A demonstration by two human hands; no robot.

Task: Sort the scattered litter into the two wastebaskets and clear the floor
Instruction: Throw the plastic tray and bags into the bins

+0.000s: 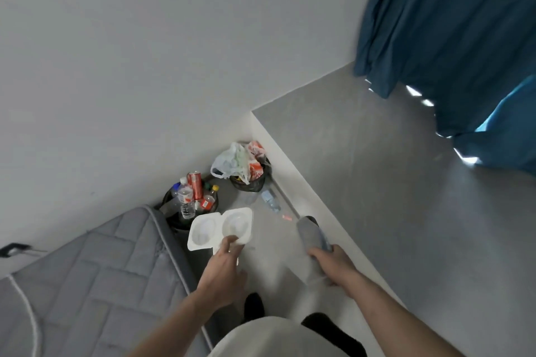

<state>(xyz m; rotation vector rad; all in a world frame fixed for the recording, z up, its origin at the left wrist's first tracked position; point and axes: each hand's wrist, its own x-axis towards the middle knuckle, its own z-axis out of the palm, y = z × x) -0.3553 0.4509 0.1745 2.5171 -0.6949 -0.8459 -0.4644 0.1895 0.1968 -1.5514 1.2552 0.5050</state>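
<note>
You've got the white two-cup plastic tray pinched in your left hand, over the bottle-filled black wastebasket, w/ your right hand clamped on a blurred grey bottle-like item (prob. sorting next).

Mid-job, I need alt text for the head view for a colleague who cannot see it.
A person's left hand holds a white two-cup plastic tray and the right hand grips a blurred grey object, above a bottle-filled wastebasket and a bag-stuffed wastebasket. One plastic bottle lies on the floor.
</note>
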